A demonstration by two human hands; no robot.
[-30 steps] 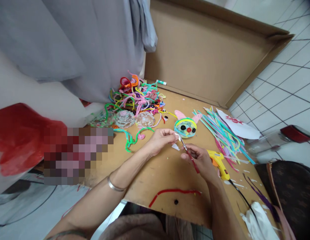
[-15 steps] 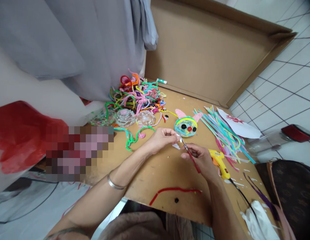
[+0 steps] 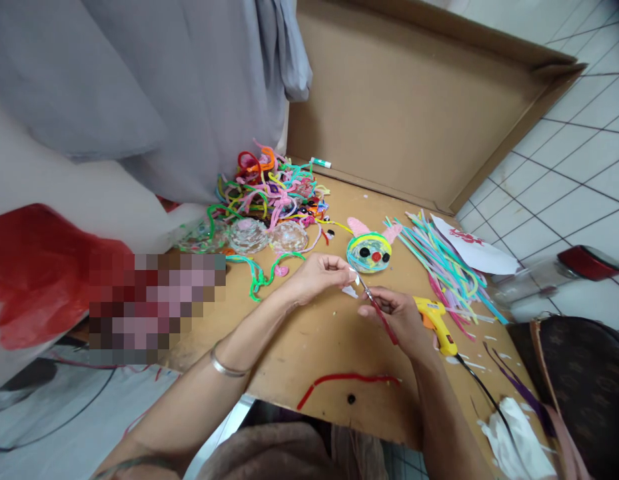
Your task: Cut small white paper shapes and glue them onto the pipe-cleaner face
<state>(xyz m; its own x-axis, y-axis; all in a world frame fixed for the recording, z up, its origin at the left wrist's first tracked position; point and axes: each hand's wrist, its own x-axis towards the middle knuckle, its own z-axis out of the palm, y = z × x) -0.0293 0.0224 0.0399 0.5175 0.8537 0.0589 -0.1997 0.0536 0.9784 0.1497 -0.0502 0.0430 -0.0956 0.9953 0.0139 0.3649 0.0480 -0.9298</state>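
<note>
Pinched between the fingertips of my left hand [image 3: 323, 275] is a small piece of white paper [image 3: 355, 278]. My right hand [image 3: 400, 319] grips scissors with red handles [image 3: 386, 325], and their blades meet the paper. Just beyond lies a round rabbit face [image 3: 369, 263] of coiled pipe cleaners, with pink ears, black eyes and a red nose. A white scrap [image 3: 349, 291] rests on the table under the blades. Close to my right wrist is a yellow glue gun [image 3: 440, 325].
Tangled pipe cleaners [image 3: 274, 190] and clear round pieces [image 3: 288, 237] cover the back left. A bundle of straight pipe cleaners [image 3: 439, 263] lies right, near a brown bag [image 3: 569, 380]. In front are a red pipe cleaner [image 3: 344, 378] and a black bead [image 3: 351, 399]. A cardboard panel [image 3: 389, 100] stands behind.
The view has shifted very slightly. Both hands keep nearly the same pose, with the scissors still at the white paper.
</note>
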